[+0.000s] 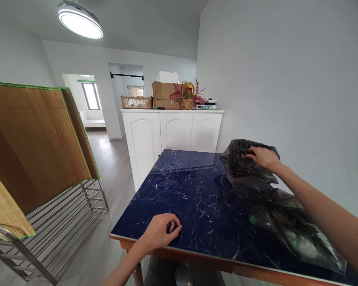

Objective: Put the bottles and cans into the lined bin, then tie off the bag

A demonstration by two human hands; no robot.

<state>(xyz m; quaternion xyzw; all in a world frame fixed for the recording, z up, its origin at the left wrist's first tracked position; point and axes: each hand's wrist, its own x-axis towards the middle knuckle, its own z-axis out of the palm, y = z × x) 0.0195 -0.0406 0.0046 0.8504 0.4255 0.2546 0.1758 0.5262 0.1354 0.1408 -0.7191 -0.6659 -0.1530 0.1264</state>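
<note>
While my left hand [162, 230] hangs out on the near edge of the blue table [173, 194], it's not holding anything I can see: fingers loosely curled, thumb tip close to the index finger. Guess it's parked there as a bit of support. Off to my right lies a filled black bag [301, 238], thin enough that pale and greenish stuff shows through. Its top looks gathered, probably so nothing spills out, and I can't make out what's inside. Just beyond it, near the wall [286, 79], stands a bin [246, 181] with a black liner [238, 167] draped outward over its rim, presumably so it doesn't slip down inside. My right hand [262, 156] is on that liner at the rim, fingers bent; can't tell if they're really pinching the plastic or only pressing on it. Left of the table there's a metal rack [74, 218] with a bamboo mat [38, 135] slung over it, I'd guess because it's a handy spot for something that wide. Past the table's far end, a white cabinet [176, 133] does shelf duty: low box [136, 102], bigger cardboard box [164, 92], flower basket [187, 104]. Way back, part of a bed [94, 122].
</note>
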